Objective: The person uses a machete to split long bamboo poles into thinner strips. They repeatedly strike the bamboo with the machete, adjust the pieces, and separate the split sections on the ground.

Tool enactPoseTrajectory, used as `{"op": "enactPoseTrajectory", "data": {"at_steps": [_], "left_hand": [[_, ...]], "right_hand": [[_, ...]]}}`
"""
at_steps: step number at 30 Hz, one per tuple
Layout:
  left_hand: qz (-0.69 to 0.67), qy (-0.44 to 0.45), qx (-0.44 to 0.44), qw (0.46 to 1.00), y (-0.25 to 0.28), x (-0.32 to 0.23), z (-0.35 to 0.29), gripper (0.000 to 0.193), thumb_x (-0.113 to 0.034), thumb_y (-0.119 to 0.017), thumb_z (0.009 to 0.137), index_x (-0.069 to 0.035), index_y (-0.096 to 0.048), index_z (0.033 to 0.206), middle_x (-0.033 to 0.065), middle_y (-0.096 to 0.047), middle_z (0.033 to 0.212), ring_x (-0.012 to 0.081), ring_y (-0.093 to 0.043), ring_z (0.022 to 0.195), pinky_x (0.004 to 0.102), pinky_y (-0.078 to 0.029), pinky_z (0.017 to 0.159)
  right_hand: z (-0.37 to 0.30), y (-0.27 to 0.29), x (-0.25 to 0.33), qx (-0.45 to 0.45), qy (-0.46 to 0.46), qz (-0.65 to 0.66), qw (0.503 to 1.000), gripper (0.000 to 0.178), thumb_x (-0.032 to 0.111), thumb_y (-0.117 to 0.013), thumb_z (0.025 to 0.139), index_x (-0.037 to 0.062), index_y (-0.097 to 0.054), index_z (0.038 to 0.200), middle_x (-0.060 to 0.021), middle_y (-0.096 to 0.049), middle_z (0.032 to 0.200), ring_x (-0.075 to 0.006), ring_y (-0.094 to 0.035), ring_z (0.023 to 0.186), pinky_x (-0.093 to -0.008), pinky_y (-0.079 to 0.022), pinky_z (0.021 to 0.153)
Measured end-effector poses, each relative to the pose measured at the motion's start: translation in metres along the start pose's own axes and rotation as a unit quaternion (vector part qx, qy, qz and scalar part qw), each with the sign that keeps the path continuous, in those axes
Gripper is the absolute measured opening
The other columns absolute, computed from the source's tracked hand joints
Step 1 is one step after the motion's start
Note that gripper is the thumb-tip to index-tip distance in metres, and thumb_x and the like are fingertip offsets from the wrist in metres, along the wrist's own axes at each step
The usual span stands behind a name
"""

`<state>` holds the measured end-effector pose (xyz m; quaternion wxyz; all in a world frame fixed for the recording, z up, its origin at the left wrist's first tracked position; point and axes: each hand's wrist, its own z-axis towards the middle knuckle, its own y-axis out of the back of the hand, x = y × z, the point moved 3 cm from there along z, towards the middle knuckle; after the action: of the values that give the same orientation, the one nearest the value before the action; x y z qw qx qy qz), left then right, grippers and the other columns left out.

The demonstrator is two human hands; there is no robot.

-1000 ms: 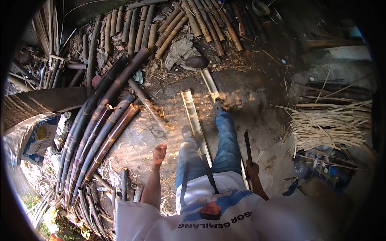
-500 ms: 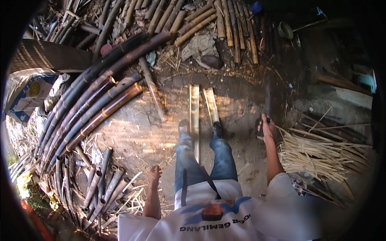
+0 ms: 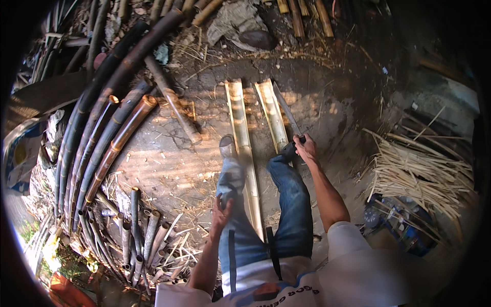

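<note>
My right hand (image 3: 306,147) is closed round the dark handle of a machete (image 3: 287,108). Its long blade points away from me, close along the right side of a split bamboo half (image 3: 271,110). That half lies hollow side up, with its near end at my right foot. A longer split bamboo half (image 3: 245,158) runs between my legs, also hollow side up. Beside my left knee, my left hand (image 3: 221,211) is held with its fingers apart and nothing in it.
Long dark bamboo poles (image 3: 125,128) lie on the left, above a heap of short bamboo pieces (image 3: 138,240). A bundle of thin pale strips (image 3: 419,174) rests on the right. A loose bamboo stick (image 3: 174,102) and a crumpled grey sheet (image 3: 238,23) lie farther ahead.
My right hand has swung inward with the machete, bringing its blade beside the right bamboo half. My left hand has moved in towards my left knee. The view has tilted nearer.
</note>
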<state>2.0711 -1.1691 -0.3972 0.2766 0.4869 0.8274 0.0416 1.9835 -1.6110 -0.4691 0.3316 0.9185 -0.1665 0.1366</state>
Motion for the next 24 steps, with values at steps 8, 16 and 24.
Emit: {"op": "enactPoseTrajectory", "data": {"at_steps": [8,16,24], "left_hand": [[0.281,0.069,-0.046,0.956,-0.051,-0.064,0.002,0.065,-0.046,-0.063,0.09,-0.011,-0.05,0.142,0.021,-0.055,0.135,0.0423,-0.055,0.122,0.0526,-0.046,0.099],[0.257,-0.031,-0.111,0.96,-0.066,-0.065,-0.003,0.044,-0.022,-0.063,0.09,-0.005,-0.058,0.13,0.0206,-0.061,0.118,0.0406,-0.057,0.112,0.0493,-0.045,0.099],[0.241,-0.025,-0.1,0.965,-0.069,-0.069,-0.004,0.04,-0.019,-0.063,0.089,-0.003,-0.06,0.126,0.0207,-0.062,0.115,0.0413,-0.059,0.109,0.049,-0.047,0.095]], "right_hand": [[0.155,-0.035,-0.056,-0.065,0.131,-0.009,0.989,0.046,0.045,-0.078,0.086,0.0021,-0.062,0.094,-0.003,-0.061,0.067,-0.0123,-0.059,0.052,-0.0304,-0.045,0.049],[0.211,-0.04,0.025,-0.201,0.271,0.12,0.934,0.047,0.041,-0.075,0.086,0.0025,-0.062,0.109,-0.0135,-0.073,0.088,-0.0296,-0.072,0.081,-0.0426,-0.056,0.073],[0.256,-0.047,-0.019,0.173,0.001,-0.224,0.959,0.051,0.044,-0.07,0.084,0.0084,-0.065,0.121,-0.0163,-0.073,0.109,-0.0355,-0.07,0.103,-0.0448,-0.054,0.091]]}}
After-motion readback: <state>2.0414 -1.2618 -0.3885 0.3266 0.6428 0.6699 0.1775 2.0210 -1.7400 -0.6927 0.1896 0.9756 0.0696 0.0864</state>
